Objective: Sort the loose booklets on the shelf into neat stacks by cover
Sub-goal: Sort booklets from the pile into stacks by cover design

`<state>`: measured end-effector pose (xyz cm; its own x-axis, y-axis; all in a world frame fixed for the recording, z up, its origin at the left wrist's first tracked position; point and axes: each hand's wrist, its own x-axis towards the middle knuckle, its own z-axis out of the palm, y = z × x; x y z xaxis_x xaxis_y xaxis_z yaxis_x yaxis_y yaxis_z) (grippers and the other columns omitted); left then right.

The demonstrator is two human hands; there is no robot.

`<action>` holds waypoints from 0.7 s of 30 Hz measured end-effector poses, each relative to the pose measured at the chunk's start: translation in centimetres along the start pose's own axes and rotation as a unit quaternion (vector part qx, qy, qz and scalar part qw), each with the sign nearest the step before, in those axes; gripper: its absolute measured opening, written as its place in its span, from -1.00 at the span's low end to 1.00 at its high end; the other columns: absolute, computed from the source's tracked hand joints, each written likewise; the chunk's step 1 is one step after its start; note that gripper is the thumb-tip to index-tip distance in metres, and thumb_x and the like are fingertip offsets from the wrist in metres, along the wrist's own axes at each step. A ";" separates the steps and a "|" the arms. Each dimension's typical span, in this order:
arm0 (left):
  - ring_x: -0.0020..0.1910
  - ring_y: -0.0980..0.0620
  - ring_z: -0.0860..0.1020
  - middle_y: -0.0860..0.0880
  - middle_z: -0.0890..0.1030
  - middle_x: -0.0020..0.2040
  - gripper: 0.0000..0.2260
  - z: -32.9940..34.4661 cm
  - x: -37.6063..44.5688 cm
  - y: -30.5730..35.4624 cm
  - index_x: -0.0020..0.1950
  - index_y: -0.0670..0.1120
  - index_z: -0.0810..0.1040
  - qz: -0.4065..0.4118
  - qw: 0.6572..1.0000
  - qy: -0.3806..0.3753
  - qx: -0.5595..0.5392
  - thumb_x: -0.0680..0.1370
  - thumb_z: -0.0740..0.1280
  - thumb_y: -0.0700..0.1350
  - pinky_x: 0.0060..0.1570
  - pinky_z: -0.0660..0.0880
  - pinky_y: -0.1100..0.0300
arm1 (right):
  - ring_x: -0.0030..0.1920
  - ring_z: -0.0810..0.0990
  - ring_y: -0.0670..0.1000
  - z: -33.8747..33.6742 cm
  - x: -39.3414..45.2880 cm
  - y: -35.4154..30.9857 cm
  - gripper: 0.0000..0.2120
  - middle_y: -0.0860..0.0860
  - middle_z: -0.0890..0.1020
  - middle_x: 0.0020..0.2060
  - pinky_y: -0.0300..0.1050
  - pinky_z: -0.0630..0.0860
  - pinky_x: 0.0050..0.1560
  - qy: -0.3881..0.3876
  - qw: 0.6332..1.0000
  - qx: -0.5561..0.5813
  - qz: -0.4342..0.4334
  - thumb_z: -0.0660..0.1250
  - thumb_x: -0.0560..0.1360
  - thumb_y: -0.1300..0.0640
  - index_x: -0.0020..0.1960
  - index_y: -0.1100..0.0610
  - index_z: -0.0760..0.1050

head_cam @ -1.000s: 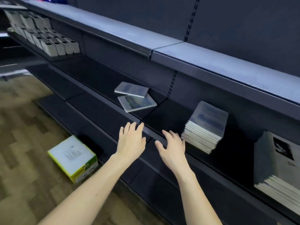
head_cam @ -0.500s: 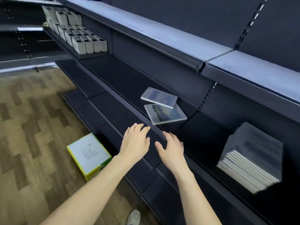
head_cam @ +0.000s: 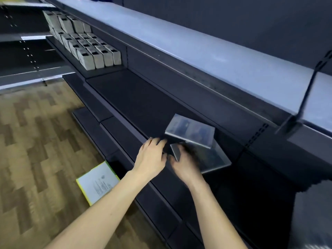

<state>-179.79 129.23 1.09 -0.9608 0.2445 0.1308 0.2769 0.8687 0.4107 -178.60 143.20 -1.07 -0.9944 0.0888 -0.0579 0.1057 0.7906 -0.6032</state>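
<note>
A dark metal shop shelf [head_cam: 136, 105] runs from upper left to lower right above a wood-patterned floor [head_cam: 36, 141], with a pale grey shelf board [head_cam: 206, 56] over it. Both bare hands reach over the shelf's front edge. The left hand [head_cam: 150, 157] is palm down with its fingers extended and slightly spread, holding nothing, the fingertips just beside the near left corner of the booklets. The right hand [head_cam: 185, 163] is blurred; its fingers lie at the left corner of the lower grey booklet with a dark landscape cover [head_cam: 210, 159], and whether they pinch that corner or only touch it cannot be told. That booklet lies flat on the shelf, its long axis running from near left to far right, roughly along the shelf. The upper grey-blue booklet with a bluish picture cover [head_cam: 190, 130] rests partly across the lower one's far edge, tilted with its left end raised, its long axis also running left to right and slightly skewed against the one beneath. Further left along the shelf stand rows of small beige cartons with dark labels [head_cam: 93, 54], well apart from the booklets. On the floor below the left forearm lies a flat white box with yellow-green edges [head_cam: 98, 182].
</note>
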 end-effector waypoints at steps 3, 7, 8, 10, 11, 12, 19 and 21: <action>0.40 -0.08 0.32 -0.01 0.44 0.38 -0.54 0.1 2.8 -0.9 0.46 0.02 0.37 0.014 1.000 -0.007 -0.006 0.55 0.25 -0.10 0.33 0.33 0.04 | 0.29 0.49 0.05 0.3 2.3 -0.7 -0.51 0.01 0.49 0.31 0.11 0.49 0.25 0.033 0.999 -0.006 0.009 0.31 0.54 -0.05 0.44 -0.04 0.30; 0.41 -0.14 0.32 -0.07 0.42 0.40 -0.54 0.6 6.8 -2.9 0.47 0.01 0.35 0.036 0.999 -0.030 -0.014 0.56 0.24 -0.07 0.36 0.34 -0.01 | 0.45 0.35 0.08 1.1 5.3 -1.0 -0.44 -0.01 0.25 0.53 0.11 0.42 0.34 0.040 0.997 -0.028 0.056 0.26 0.60 -0.07 0.54 -0.02 0.19; 0.42 -0.14 0.32 -0.06 0.41 0.42 -0.55 0.9 7.6 -3.5 0.47 0.01 0.35 0.042 0.998 -0.038 -0.013 0.57 0.23 -0.05 0.37 0.32 -0.01 | 0.46 0.35 0.09 1.2 5.8 -1.2 -0.44 -0.01 0.24 0.53 0.11 0.42 0.34 0.045 0.996 -0.030 0.065 0.25 0.60 -0.07 0.55 -0.03 0.17; 0.44 -0.14 0.29 -0.05 0.37 0.45 -0.54 1.4 9.5 -4.9 0.49 0.02 0.32 0.059 0.996 -0.065 -0.015 0.58 0.21 -0.02 0.41 0.28 0.00 | 0.45 0.36 0.12 1.6 7.2 -1.7 -0.42 0.00 0.23 0.54 0.11 0.40 0.33 0.070 0.993 -0.032 0.091 0.26 0.60 -0.02 0.56 -0.05 0.15; 0.47 -0.14 0.26 -0.05 0.34 0.48 -0.52 1.6 10.4 -5.7 0.51 0.02 0.29 0.071 0.994 -0.079 -0.016 0.58 0.20 -0.02 0.44 0.25 0.00 | 0.46 0.35 0.12 2.0 7.9 -2.0 -0.40 -0.01 0.19 0.56 0.11 0.38 0.33 0.085 0.989 -0.036 0.112 0.27 0.59 -0.01 0.57 -0.06 0.13; 0.48 -0.15 0.24 -0.05 0.31 0.50 -0.51 1.9 11.1 -6.5 0.54 0.02 0.26 0.083 0.992 -0.089 -0.016 0.59 0.20 -0.02 0.45 0.23 0.00 | 0.47 0.34 0.11 2.4 8.6 -2.3 -0.37 -0.02 0.15 0.57 0.10 0.38 0.33 0.100 0.985 -0.042 0.133 0.28 0.58 -0.05 0.58 -0.08 0.12; 0.48 -0.11 0.25 -0.01 0.28 0.52 -0.56 2.9 15.2 -11.1 0.54 0.09 0.22 0.139 0.979 -0.145 -0.033 0.65 0.10 0.03 0.43 0.27 -0.02 | 0.35 0.42 0.17 6.3 12.2 -4.2 -0.28 -0.01 0.30 0.51 0.08 0.49 0.15 0.204 0.927 -0.161 0.270 0.26 0.42 -0.43 0.46 -0.09 0.33; 0.47 -0.12 0.28 -0.02 0.29 0.51 -0.56 3.0 15.8 -11.7 0.55 0.08 0.21 0.157 0.975 -0.150 -0.035 0.65 0.12 0.01 0.40 0.31 -0.01 | 0.16 0.58 0.15 7.1 12.5 -4.5 -0.47 0.01 0.55 0.31 0.07 0.57 0.02 0.261 0.910 -0.184 0.263 0.27 0.45 -0.37 0.26 -0.06 0.53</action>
<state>-198.30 124.19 -4.34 -0.7860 0.6182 -0.0059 0.5482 0.7012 0.4558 -191.55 136.44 -4.75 -0.6766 0.7135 0.1821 0.6569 0.6965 -0.2886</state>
